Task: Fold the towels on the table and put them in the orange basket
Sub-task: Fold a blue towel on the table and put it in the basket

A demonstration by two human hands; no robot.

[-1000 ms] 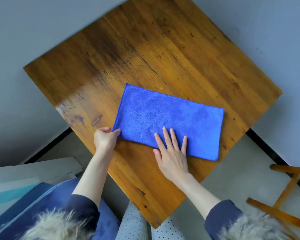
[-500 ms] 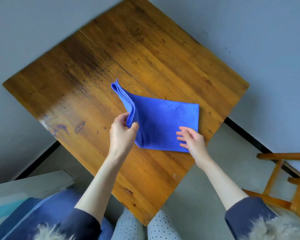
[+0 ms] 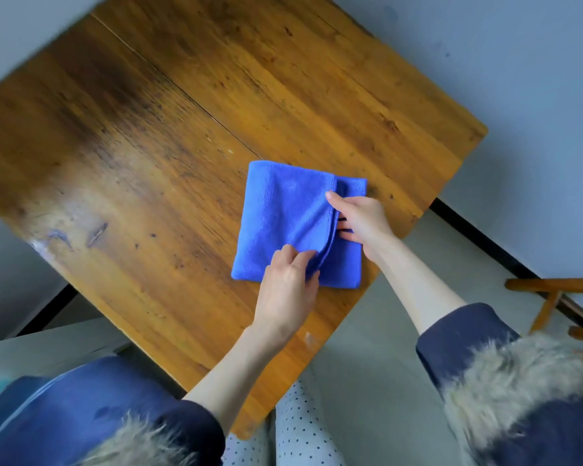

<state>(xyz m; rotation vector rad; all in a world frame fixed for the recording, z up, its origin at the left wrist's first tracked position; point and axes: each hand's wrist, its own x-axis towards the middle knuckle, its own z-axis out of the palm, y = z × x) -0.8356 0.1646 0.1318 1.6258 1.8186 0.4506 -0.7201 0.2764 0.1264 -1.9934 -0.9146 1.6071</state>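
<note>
- The left hand (image 3: 288, 280), just below the middle of the frame, has its fingers curled over the lower end of the folded-over flap of the towel (image 3: 283, 213), and pinches the cloth there.
- The right hand (image 3: 360, 220), right of the middle of the frame, holds the same flap edge higher up: the thumb lies on top of the cloth and the fingers (image 3: 344, 230) reach under the flap.
- The towel is blue and lies on the table (image 3: 132, 146), in the right part of the tabletop, near the table's lower right edge.
- It is folded over on itself; the top layer ends short of the layer below, so a narrow blue strip shows along the right side.
- The table is brown wood with dark stains, a seam across its top and scratch marks at the left of the frame.
- Both forearms are bare, and dark blue sleeves (image 3: 458, 334) with pale fur trim fill the lower corners of the frame.
- Dotted light trousers (image 3: 300, 432) show at the bottom middle, below the table's near corner.
- A wooden chair (image 3: 552, 297) shows in part at the right edge of the frame.
- A grey floor (image 3: 367, 364) lies under the table, and pale walls meet it along a dark strip.
</note>
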